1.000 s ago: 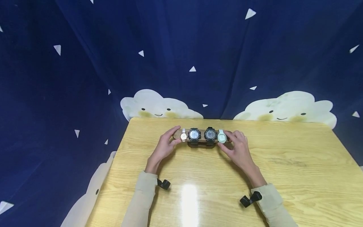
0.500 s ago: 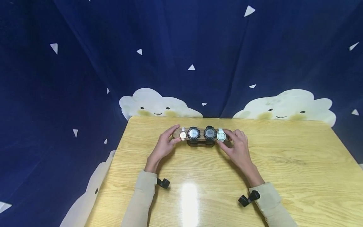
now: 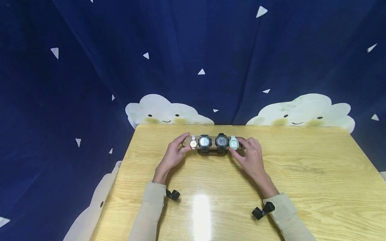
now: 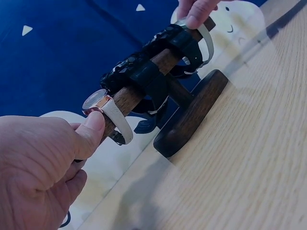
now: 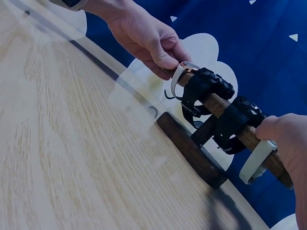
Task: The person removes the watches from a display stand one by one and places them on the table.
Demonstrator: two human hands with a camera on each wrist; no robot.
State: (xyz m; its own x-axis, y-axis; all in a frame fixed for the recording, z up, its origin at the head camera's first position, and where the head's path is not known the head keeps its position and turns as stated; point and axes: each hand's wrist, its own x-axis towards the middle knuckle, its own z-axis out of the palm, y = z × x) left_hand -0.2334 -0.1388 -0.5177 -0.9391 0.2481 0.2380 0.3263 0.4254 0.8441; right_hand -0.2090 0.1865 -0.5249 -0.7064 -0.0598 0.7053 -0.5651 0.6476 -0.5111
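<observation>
A dark wooden watch stand (image 3: pixel 212 152) bears a row of watches on its bar. At the bar's left end, my left hand (image 3: pixel 173 154) grips the wood between thumb and fingers, the thumb touching a rose-gold watch (image 4: pixel 97 101) with a white strap. Two black sports watches, the left one (image 3: pixel 204 142) and the right one (image 3: pixel 221 141), sit in the middle. My right hand (image 3: pixel 252 157) pinches a pale mint square watch (image 3: pixel 233 143) at the right end, thumb below and index finger above. That watch's face is hidden by the hand in the right wrist view.
The stand's foot (image 5: pixel 192 151) rests on a light wooden table (image 3: pixel 301 174), near its back edge. Behind hangs a dark blue curtain (image 3: pixel 181 50) with white triangles and clouds. Black camera mounts sit on the left cuff (image 3: pixel 173 194) and right cuff (image 3: pixel 263 211).
The head view shifts slightly. Both hands stay at the two ends of the bar, and the watches keep their places along it.
</observation>
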